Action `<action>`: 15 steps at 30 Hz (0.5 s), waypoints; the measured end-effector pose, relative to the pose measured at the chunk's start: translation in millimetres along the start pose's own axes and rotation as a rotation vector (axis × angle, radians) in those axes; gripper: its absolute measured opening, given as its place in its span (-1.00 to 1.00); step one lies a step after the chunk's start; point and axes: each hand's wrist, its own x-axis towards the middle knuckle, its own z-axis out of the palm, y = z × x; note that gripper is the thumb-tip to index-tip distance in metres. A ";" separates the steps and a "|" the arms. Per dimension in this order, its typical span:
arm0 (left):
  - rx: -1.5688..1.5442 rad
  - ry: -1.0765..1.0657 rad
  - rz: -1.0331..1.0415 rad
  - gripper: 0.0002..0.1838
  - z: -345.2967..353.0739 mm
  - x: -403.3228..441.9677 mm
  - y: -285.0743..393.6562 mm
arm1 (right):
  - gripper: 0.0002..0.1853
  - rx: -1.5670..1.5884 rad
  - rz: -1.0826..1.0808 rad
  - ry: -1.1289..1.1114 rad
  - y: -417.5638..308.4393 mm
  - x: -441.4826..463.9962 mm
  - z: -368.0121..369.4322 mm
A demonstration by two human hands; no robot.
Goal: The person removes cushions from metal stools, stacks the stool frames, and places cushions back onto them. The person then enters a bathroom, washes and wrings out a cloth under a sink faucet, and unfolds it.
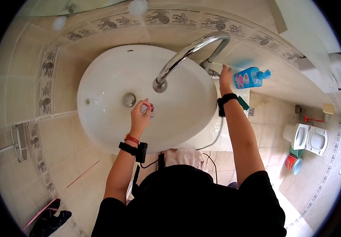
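Observation:
My left hand (140, 114) is over the white oval basin (111, 130), right of the round metal drain plug (129, 100). Its fingers are closed on a small, pale, shiny object with dark edges (152, 111), mostly hidden; its kind I cannot make out. Above it hangs the spout end of the curved chrome faucet (190, 49), and no water shows from it. My right hand (226, 80) is beside the faucet's side lever (214, 74), fingers stretched out; whether they touch it I cannot tell. Just right of that hand stands a blue pump bottle (248, 78) with a printed label.
A dark green item (243, 103) lies on the counter's right end. Cables hang from the bands on both wrists. Pinkish cloth (186, 158) shows below the basin's front edge. Farther right are a white toilet (312, 138) and a red and green bucket (293, 164).

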 end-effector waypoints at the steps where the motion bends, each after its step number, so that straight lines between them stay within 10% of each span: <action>1: -0.154 0.007 -0.199 -0.88 -6.2 -6.0 11.0 | -0.22 -0.003 -0.001 -0.018 5.5 2.1 1.9; 4: -0.122 0.075 -0.055 -0.86 -18.1 -15.3 -18.4 | -0.17 -0.062 -0.217 -0.269 18.7 12.8 -21.6; 8: 0.225 0.182 0.252 -0.82 -27.2 -27.2 11.9 | -0.62 0.273 -0.551 -0.047 -28.2 -75.1 -64.1; 15: 0.268 -0.139 0.904 -0.71 -8.4 -24.3 58.3 | -0.33 0.680 0.522 -1.096 -70.8 -249.0 -12.0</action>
